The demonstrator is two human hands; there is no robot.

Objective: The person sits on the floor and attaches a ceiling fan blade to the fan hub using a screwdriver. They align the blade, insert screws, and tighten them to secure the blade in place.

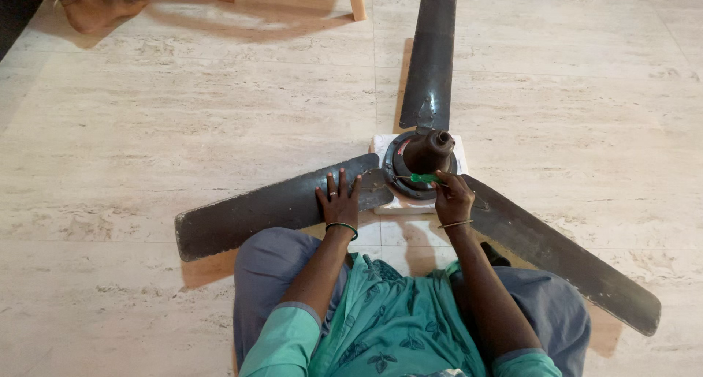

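Lying flat on the pale veined stone floor [146, 128], a dark, dusty ceiling fan [425, 157] spread three long blades around its round motor, which sat on a white square pad [388, 205]. The left hand [338, 201] pressed one blade [271, 205], fingers spread. The right hand [452, 199] pinched a green-handled screwdriver [425, 178] (tip hidden) at the motor.

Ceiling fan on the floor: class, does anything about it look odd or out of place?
Yes. The ceiling fan lies on the floor instead of hanging, its dark blades dusty and scuffed, the hub resting on a white block.
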